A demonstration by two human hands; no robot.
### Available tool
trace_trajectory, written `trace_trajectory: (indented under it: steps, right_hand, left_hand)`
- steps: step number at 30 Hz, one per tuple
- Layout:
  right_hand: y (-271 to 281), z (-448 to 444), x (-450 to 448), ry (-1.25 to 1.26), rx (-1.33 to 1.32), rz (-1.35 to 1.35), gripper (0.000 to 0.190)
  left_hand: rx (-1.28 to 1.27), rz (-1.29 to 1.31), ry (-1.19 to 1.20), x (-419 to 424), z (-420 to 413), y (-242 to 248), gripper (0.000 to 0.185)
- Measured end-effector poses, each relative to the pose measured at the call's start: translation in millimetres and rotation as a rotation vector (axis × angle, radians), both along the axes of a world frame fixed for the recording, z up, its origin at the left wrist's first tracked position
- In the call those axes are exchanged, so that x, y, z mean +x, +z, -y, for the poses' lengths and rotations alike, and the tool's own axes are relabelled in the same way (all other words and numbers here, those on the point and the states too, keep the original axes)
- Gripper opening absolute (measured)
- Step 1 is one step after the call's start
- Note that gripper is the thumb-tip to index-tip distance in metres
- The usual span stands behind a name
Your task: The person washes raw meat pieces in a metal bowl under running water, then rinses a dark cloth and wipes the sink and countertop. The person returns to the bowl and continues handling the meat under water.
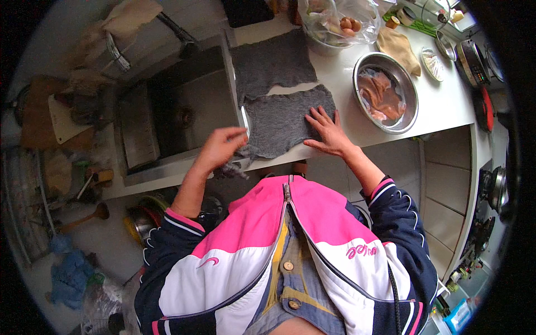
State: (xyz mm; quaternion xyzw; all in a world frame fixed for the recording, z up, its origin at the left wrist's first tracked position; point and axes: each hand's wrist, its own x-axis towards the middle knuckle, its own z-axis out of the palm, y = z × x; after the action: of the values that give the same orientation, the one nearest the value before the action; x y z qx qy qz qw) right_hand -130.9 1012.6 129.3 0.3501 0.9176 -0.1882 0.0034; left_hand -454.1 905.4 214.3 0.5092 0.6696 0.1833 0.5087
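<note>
A dark grey cloth (289, 121) lies spread on the white counter, right of the sink (192, 109). My right hand (328, 132) rests on its right edge with the fingers apart. My left hand (224, 146) is at the sink's near right rim, by the cloth's left edge, its fingers bent; whether they pinch the fabric I cannot tell. Some dark crumpled material (232, 169) hangs just below this hand at the counter's edge. A second dark grey cloth (274, 63) lies behind the first, with a strip of white counter showing between them on the right.
A steel bowl (414, 104) with raw meat in water stands on the right. Behind it are a tan cloth (400, 50), a plastic-wrapped dish (432, 63) and a plastic bag with eggs (347, 27). The faucet (176, 31) rises behind the sink. A white cutting board (67, 119) lies far left.
</note>
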Motion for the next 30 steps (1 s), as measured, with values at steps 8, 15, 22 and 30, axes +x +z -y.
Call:
trace_trajectory:
  steps: [8, 15, 22, 30]
  right_hand:
    - [79, 2, -95, 0.075, -1.181, -0.778, 0.059]
    - [112, -6, -107, 0.049, -1.389, -0.772, 0.05]
    - [110, 8, -131, 0.066, -1.11, -0.586, 0.045]
    - [96, -1, -138, -0.125, -1.62, -1.089, 0.034]
  left_hand:
    - [0.119, 1.097, 0.345, 17, -26, 60, 0.053]
    - [0.274, 1.087, 0.365, 14, -17, 72, 0.051]
    - [0.333, 0.965, 0.372, 23, -5, 88, 0.053]
    - [0.485, 0.629, 0.469, 2, 12, 83, 0.05]
